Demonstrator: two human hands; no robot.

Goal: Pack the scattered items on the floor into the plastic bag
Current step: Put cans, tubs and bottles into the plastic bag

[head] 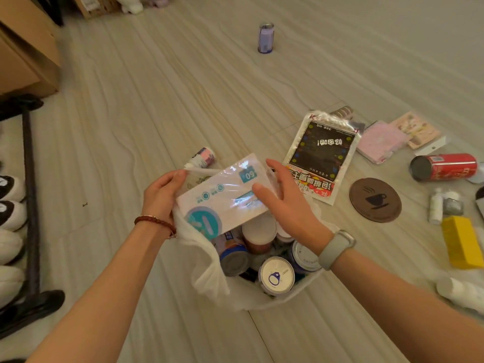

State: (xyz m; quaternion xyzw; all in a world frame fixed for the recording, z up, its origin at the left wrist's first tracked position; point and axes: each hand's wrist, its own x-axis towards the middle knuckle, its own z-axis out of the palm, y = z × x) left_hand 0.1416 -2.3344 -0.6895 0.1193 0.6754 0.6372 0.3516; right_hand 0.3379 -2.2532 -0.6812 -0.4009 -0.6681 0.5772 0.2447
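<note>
A white plastic bag [207, 268] stands open on the floor below me, with several cans and cups inside. My left hand [162, 195] pinches the bag's rim at its far left. My right hand [285, 203] holds a flat white and teal packet [222, 197] by its right end, tilted over the bag's mouth. On the floor to the right lie a black snack pouch [320, 153], a round brown coaster [375, 199], a red can [442, 166] on its side, a yellow box [462, 244], small bottles [436, 205] and pink packets [381, 142]. A purple can [265, 38] stands far off.
A small bottle [203, 157] lies just beyond the bag. A black shoe rack [30, 195] with white shoes [10, 203] runs along the left edge. Cardboard boxes [26, 45] stand at the top left. A white tube [461, 292] lies at the right edge.
</note>
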